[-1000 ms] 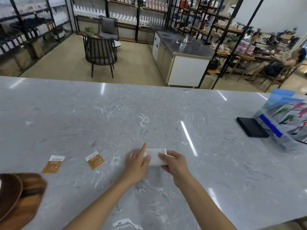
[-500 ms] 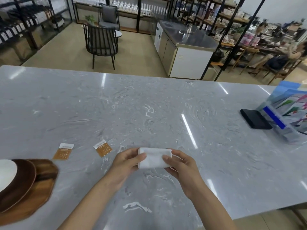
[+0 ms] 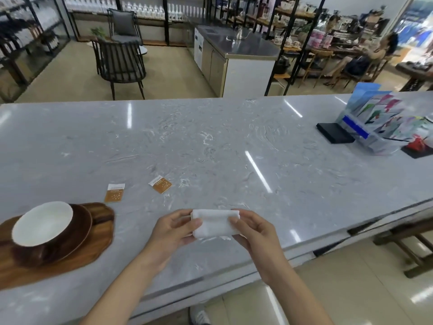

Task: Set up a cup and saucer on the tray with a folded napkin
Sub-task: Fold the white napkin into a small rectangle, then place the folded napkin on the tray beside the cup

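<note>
Both hands hold a folded white napkin (image 3: 214, 222) just above the grey marble counter, near its front edge. My left hand (image 3: 174, 231) grips its left end and my right hand (image 3: 254, 228) grips its right end. At the far left a wooden tray (image 3: 93, 245) lies on the counter. On it sits a dark brown saucer (image 3: 80, 227) with a brown cup (image 3: 43, 227), white inside, standing on the saucer. The tray's left part runs out of view.
Two small orange-and-white sachets (image 3: 114, 193) (image 3: 160, 184) lie on the counter behind the tray. A black box (image 3: 335, 133) and a clear leaflet holder (image 3: 375, 123) stand at the far right. The counter's front edge (image 3: 304, 246) runs diagonally close to my hands.
The napkin went from lying pressed on the counter to being lifted between both hands. The view has shifted so the tray, saucer and cup now show at the left.
</note>
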Available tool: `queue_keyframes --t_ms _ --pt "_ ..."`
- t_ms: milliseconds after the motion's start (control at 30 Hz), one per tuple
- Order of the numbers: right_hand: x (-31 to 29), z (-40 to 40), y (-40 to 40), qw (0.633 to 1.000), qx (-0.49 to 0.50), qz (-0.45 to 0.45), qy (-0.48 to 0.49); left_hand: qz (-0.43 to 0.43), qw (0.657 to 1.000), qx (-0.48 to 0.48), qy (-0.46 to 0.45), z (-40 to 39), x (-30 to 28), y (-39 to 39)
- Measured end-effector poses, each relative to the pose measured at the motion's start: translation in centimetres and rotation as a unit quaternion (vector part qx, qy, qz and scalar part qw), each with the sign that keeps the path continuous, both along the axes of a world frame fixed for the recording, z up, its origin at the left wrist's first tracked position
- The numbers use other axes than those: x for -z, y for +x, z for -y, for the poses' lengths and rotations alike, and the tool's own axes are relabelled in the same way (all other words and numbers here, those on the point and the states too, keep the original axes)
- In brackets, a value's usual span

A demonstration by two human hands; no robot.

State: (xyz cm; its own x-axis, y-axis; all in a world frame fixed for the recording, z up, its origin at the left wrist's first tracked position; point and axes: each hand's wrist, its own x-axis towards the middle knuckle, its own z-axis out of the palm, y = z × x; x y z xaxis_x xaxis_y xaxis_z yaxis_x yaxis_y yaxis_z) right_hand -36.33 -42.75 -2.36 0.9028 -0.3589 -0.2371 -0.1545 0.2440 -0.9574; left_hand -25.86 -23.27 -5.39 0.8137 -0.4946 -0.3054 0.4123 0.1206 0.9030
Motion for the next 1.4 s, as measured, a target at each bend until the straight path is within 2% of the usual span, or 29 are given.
queue_keyframes --t_ms 200,500,800,967,1167,1400 --pt "0.6 -5.4 -4.7 0.999 0.016 -0.022 0.02 0.071 0.995 -0.038 0.065 -5.6 -0.1 -4.4" --pt "1.5 -13.5 -7.3 0.997 -0.046 -0.054 0.041 0.121 0.984 -0.086 0.096 -14.8 0.3 -9.3" --pt "2.7 -22.2 -5.3 0.992 -0.106 -0.058 0.032 0.057 0.983 -0.149 0.088 -24.8 0.2 -10.0" --pt "3.5 -27.5 -3.3 0.989 -0.139 -0.052 0.02 0.059 0.977 -0.182 0.092 -30.0 0.4 -8.5" --pt "4.6 -33.8 -0.2 0.995 -0.078 -0.06 -0.027 0.091 0.97 -0.172 0.142 -35.5 1.0 -4.2" --pt "6.1 -42.1 4.3 0.975 0.009 0.014 -0.223 0.239 0.934 -0.128 0.231 -40.0 2.3 4.1"
